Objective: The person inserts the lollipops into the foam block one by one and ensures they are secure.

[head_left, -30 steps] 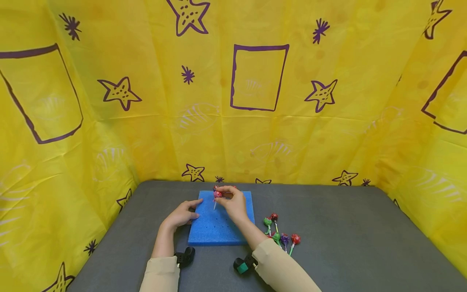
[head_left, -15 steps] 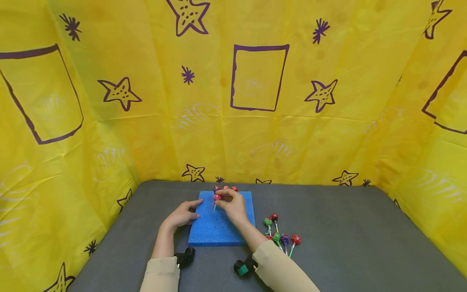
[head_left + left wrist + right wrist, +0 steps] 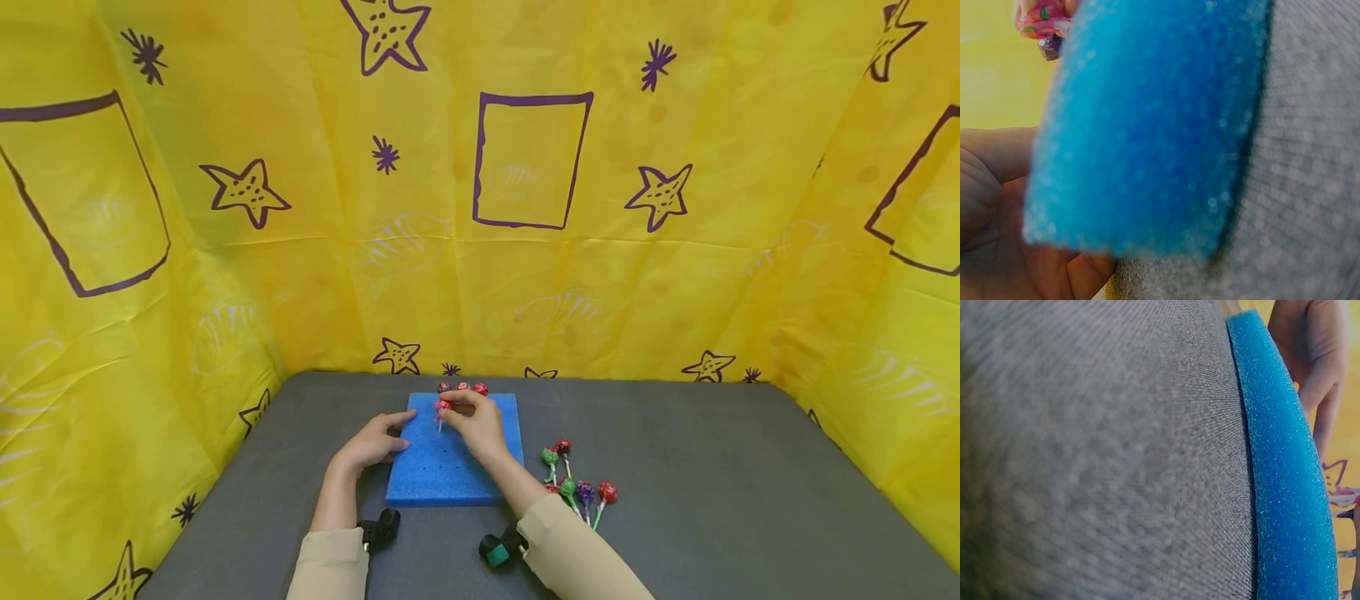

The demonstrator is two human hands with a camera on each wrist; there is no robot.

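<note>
From the head view, a grey table (image 3: 675,467) sits inside yellow star-printed curtains (image 3: 300,250). The right hand (image 3: 474,425) pinches a pink lollipop (image 3: 442,407) upright over the blue foam block (image 3: 442,471); loose lollipops (image 3: 573,479) lie right of its fingers. In the left wrist view, the left hand (image 3: 997,206) rests relaxed fingers on the block's left edge. In the right wrist view, only the block's edge and table show clearly.

Loose lollipops (image 3: 576,477) right of foam block (image 3: 442,475)

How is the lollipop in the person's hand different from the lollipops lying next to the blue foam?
The pink lollipop is pinched in the right hand and stands upright, stick pointing down at the blue foam block. The loose lollipops lie flat on the grey table, untouched. The held one is a single pink one; the loose ones are a bunch of green, red and purple. All are wrapped, with thin sticks.
</note>
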